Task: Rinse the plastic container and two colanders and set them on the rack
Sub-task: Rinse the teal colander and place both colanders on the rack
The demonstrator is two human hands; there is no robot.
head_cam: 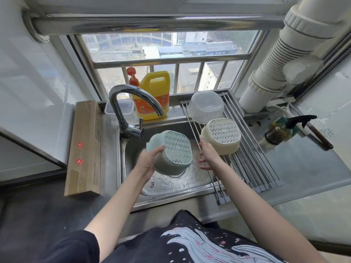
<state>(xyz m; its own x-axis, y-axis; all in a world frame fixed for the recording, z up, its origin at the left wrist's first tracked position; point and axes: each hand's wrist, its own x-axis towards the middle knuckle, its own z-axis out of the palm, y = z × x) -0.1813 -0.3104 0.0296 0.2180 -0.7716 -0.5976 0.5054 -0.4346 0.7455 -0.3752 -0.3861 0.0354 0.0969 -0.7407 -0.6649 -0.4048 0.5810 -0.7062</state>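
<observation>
— Behind the steel sink [133, 149] you have a window, and along the left counter a long cardboard box [83, 149] lies. Next come the faucet [131, 103] and the yellow detergent jug [153, 92]; neither blocks you.

— How does the green colander [171, 152] handle?

— I judge it light, stiff plastic and slippery when wet. Your left hand [148, 162] holds it by the side wall, fingers curled round it, over the basin with the perforated bottom toward you. Keep the hold at the wall or rim, not on the holes.

— And my right hand [209, 154]?

— It is relaxed, fingers loose, holding nothing, just beside the cream colander [222, 135], which sits upside down on the rack [252, 168]. The clear plastic container [206, 107] is behind it, also inverted.

— What stands in the way?

— Only these two; free rods remain nearer to you. A spray bottle [281, 131] lies further right.
</observation>
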